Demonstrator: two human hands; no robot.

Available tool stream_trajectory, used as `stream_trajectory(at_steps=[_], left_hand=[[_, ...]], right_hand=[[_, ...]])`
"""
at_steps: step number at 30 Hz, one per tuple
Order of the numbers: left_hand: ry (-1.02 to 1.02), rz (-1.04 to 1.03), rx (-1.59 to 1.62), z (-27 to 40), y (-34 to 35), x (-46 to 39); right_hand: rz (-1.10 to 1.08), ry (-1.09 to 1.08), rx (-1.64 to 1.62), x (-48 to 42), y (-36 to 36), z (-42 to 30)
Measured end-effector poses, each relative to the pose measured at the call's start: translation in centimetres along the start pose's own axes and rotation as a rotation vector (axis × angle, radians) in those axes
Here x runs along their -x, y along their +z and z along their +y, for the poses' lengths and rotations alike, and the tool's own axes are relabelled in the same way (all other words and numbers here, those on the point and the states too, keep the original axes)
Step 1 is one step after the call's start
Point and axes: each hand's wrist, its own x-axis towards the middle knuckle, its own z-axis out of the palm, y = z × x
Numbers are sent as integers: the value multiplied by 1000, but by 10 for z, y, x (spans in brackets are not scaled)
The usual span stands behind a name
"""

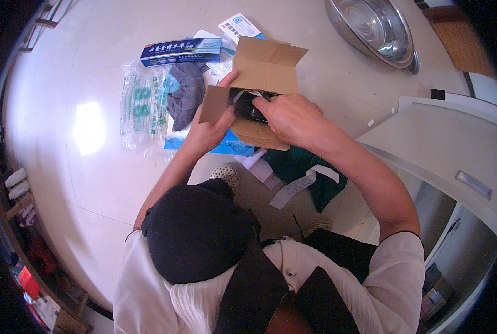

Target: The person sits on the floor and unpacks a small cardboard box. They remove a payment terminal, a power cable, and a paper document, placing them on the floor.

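Note:
An opened cardboard box (265, 67) is in front of me with its flaps spread out. My left hand (213, 131) grips its left side, the thumb by the opening and a finger behind the left flap. Inside is a shiny black object (244, 107), partly covered by clear plastic film. My right hand (294, 119) reaches into the opening from the right. Its fingertips are at the black object, but whether they grip it is hidden. Beneath the box lies a blue-and-white flat package (227, 146).
Left of the box are a grey cloth (185, 94), a printed clear plastic bag (142, 108) and a blue toothpaste box (181, 51). A white printed carton (241, 28) lies behind. Dark green fabric (298, 167) and a paper strip (294, 190) lie nearer me. A metal basin (373, 31) stands far right.

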Motion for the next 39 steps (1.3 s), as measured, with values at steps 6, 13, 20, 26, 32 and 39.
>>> stream_trajectory(at_steps=[6,13,20,26,32,39], left_hand=[[27,-6,19,-6,0,4],[-17,-20,82,-6,-1,7],[71,27,-33,-4,1,-5],[63,43,-38,-3,-1,-9],[4,35,21,-8,-2,-11],[94,65,-45,-16,-1,-25]], right_hand=[[38,-4,-80,-1,0,0],[103,-37,30,-11,14,1],[153,-59,48,-16,4,1],[97,18,33,-7,-34,-6],[132,1,16,12,-66,2],[287,-159,-110,43,-109,27]])
